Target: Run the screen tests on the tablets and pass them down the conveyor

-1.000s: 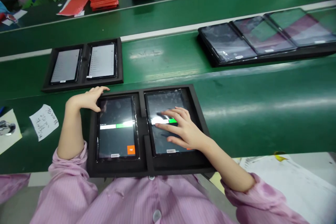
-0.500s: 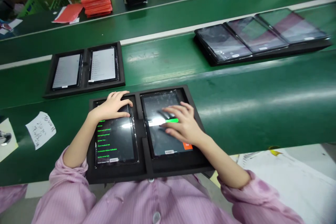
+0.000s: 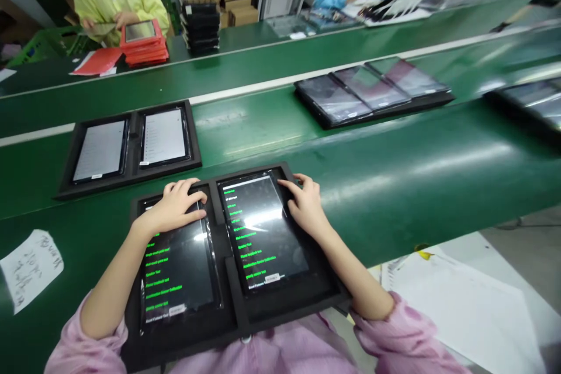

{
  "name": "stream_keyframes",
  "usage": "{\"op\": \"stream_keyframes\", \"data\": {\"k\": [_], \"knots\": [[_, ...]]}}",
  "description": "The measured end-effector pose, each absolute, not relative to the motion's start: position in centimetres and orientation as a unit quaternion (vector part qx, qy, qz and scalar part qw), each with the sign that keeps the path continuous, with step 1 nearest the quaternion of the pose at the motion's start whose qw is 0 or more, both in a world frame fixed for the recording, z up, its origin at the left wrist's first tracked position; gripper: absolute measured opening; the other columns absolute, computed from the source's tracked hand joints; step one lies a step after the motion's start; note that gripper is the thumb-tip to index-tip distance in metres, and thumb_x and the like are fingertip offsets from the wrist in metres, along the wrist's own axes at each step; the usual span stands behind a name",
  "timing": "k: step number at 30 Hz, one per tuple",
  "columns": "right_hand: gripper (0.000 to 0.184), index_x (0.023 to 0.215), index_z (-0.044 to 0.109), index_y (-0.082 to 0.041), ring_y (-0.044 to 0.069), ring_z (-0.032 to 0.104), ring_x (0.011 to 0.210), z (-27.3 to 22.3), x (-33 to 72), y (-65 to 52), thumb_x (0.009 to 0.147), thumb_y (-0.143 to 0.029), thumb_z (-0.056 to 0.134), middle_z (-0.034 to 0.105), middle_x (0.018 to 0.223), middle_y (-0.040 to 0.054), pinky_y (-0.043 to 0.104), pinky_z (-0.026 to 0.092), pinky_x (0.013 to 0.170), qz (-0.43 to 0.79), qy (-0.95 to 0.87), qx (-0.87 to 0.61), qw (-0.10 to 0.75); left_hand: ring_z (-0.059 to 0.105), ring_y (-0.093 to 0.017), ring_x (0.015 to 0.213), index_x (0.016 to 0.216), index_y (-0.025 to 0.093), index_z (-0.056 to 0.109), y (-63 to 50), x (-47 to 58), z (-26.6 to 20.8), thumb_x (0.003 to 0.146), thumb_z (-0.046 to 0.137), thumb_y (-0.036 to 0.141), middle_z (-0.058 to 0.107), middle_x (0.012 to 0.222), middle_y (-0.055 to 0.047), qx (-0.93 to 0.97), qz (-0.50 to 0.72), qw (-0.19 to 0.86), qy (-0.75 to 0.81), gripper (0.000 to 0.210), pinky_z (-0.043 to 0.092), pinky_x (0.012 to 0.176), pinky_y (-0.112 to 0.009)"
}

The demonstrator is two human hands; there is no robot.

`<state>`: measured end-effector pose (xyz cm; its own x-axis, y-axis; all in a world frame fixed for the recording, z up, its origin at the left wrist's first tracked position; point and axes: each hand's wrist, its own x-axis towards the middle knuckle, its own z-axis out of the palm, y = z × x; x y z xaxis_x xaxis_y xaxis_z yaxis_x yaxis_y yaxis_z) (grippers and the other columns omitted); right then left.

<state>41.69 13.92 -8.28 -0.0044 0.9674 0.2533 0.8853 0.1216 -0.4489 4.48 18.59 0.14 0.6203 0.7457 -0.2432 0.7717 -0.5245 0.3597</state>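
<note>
Left hand (image 3: 173,205) loosely spread over left tablet (image 3: 188,269), right hand (image 3: 309,207) likewise at right tablet (image 3: 274,239) — both list "Speaker Test" in green.

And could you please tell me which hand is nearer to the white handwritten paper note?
Left. The left hand, over the left black rectangular tablet, lies right of the note; the right hand, by the upper right edge of the right black tablet, is farther right.
</note>
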Motion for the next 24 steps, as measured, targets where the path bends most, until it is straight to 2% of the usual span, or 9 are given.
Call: {"op": "stream_keyframes", "data": {"k": [4, 6, 13, 17, 19, 21, 23, 24], "knots": [[0.064, 0.127, 0.068, -0.030, 0.032, 0.047, 0.118, -8.7, 42.1, 14.4, 0.072, -0.006, 0.046, 0.048, 0.131, 0.0123, 0.057, 0.049, 0.098, 0.117, -0.696, -0.660, 0.257, 0.038, -0.035, 0.141, 0.139, 0.032, 0.052, 18.5, 4.1, -0.5, 0.099, 0.045, 0.061, 0.043, 0.151, -0.013, 0.869, 0.004, 0.225, 0.441, 0.050, 0.024, 0.116, -0.063], [0.063, 0.126, 0.068, -0.030, 0.031, 0.047, 0.118, -8.7, 42.1, 14.6, 0.073, -0.005, 0.044, 0.049, 0.130, 0.0119, 0.056, 0.049, 0.098, 0.134, -0.685, -0.671, 0.249, 0.037, -0.035, 0.142, 0.145, 0.032, 0.047, 18.5, 4.0, -0.8, 0.100, 0.044, 0.060, 0.044, 0.152, -0.013, 0.867, 0.011, 0.223, 0.446, 0.054, 0.025, 0.116, -0.062], [0.066, 0.131, 0.065, -0.026, 0.032, 0.045, 0.125, -7.1, 40.8, 14.8, 0.075, 0.000, 0.043, 0.049, 0.136, 0.0148, 0.050, 0.044, 0.101, 0.142, -0.670, -0.705, 0.185, 0.041, -0.033, 0.142, 0.142, 0.032, 0.050, 18.5, 3.9, -1.7, 0.099, 0.044, 0.057, 0.048, 0.151, -0.012, 0.862, 0.025, 0.210, 0.461, 0.050, 0.028, 0.117, -0.061], [0.066, 0.128, 0.066, -0.025, 0.030, 0.043, 0.129, -6.0, 40.6, 14.9, 0.073, 0.004, 0.043, 0.048, 0.137, 0.0143, 0.047, 0.040, 0.105, 0.182, -0.647, -0.716, 0.187, 0.039, -0.032, 0.145, 0.142, 0.033, 0.051, 18.8, 3.5, -2.4, 0.099, 0.039, 0.057, 0.047, 0.153, -0.010, 0.860, 0.014, 0.200, 0.469, 0.050, 0.026, 0.118, -0.062], [0.068, 0.128, 0.065, -0.024, 0.030, 0.042, 0.131, -5.2, 40.4, 15.5, 0.071, 0.005, 0.043, 0.049, 0.137, 0.0136, 0.049, 0.037, 0.107, 0.215, -0.624, -0.714, 0.233, 0.040, -0.032, 0.146, 0.142, 0.034, 0.050, 19.0, 3.2, -3.1, 0.099, 0.037, 0.058, 0.049, 0.152, -0.009, 0.862, 0.017, 0.189, 0.470, 0.051, 0.028, 0.118, -0.062], [0.070, 0.131, 0.061, -0.024, 0.029, 0.039, 0.134, -4.0, 39.8, 16.8, 0.070, 0.005, 0.045, 0.050, 0.139, 0.0121, 0.051, 0.033, 0.112, 0.271, -0.600, -0.681, 0.320, 0.043, -0.031, 0.144, 0.142, 0.036, 0.050, 19.3, 2.8, -4.0, 0.099, 0.035, 0.057, 0.051, 0.151, -0.007, 0.866, 0.031, 0.176, 0.467, 0.051, 0.032, 0.117, -0.061], [0.067, 0.131, 0.059, -0.023, 0.026, 0.040, 0.135, -2.5, 38.5, 19.1, 0.071, 0.005, 0.050, 0.053, 0.140, 0.0090, 0.046, 0.031, 0.116, 0.336, -0.581, -0.630, 0.390, 0.047, -0.031, 0.141, 0.142, 0.036, 0.050, 19.9, 2.3, -4.9, 0.099, 0.033, 0.055, 0.054, 0.148, -0.006, 0.867, 0.052, 0.170, 0.465, 0.050, 0.034, 0.116, -0.061], [0.063, 0.128, 0.062, -0.023, 0.023, 0.046, 0.130, -1.8, 37.6, 20.7, 0.072, 0.005, 0.053, 0.058, 0.135, 0.0066, 0.040, 0.034, 0.114, 0.364, -0.576, -0.615, 0.398, 0.048, -0.031, 0.140, 0.142, 0.035, 0.049, 20.3, 2.1, -5.3, 0.099, 0.032, 0.054, 0.055, 0.147, -0.006, 0.866, 0.063, 0.172, 0.465, 0.050, 0.034, 0.116, -0.061]]}}
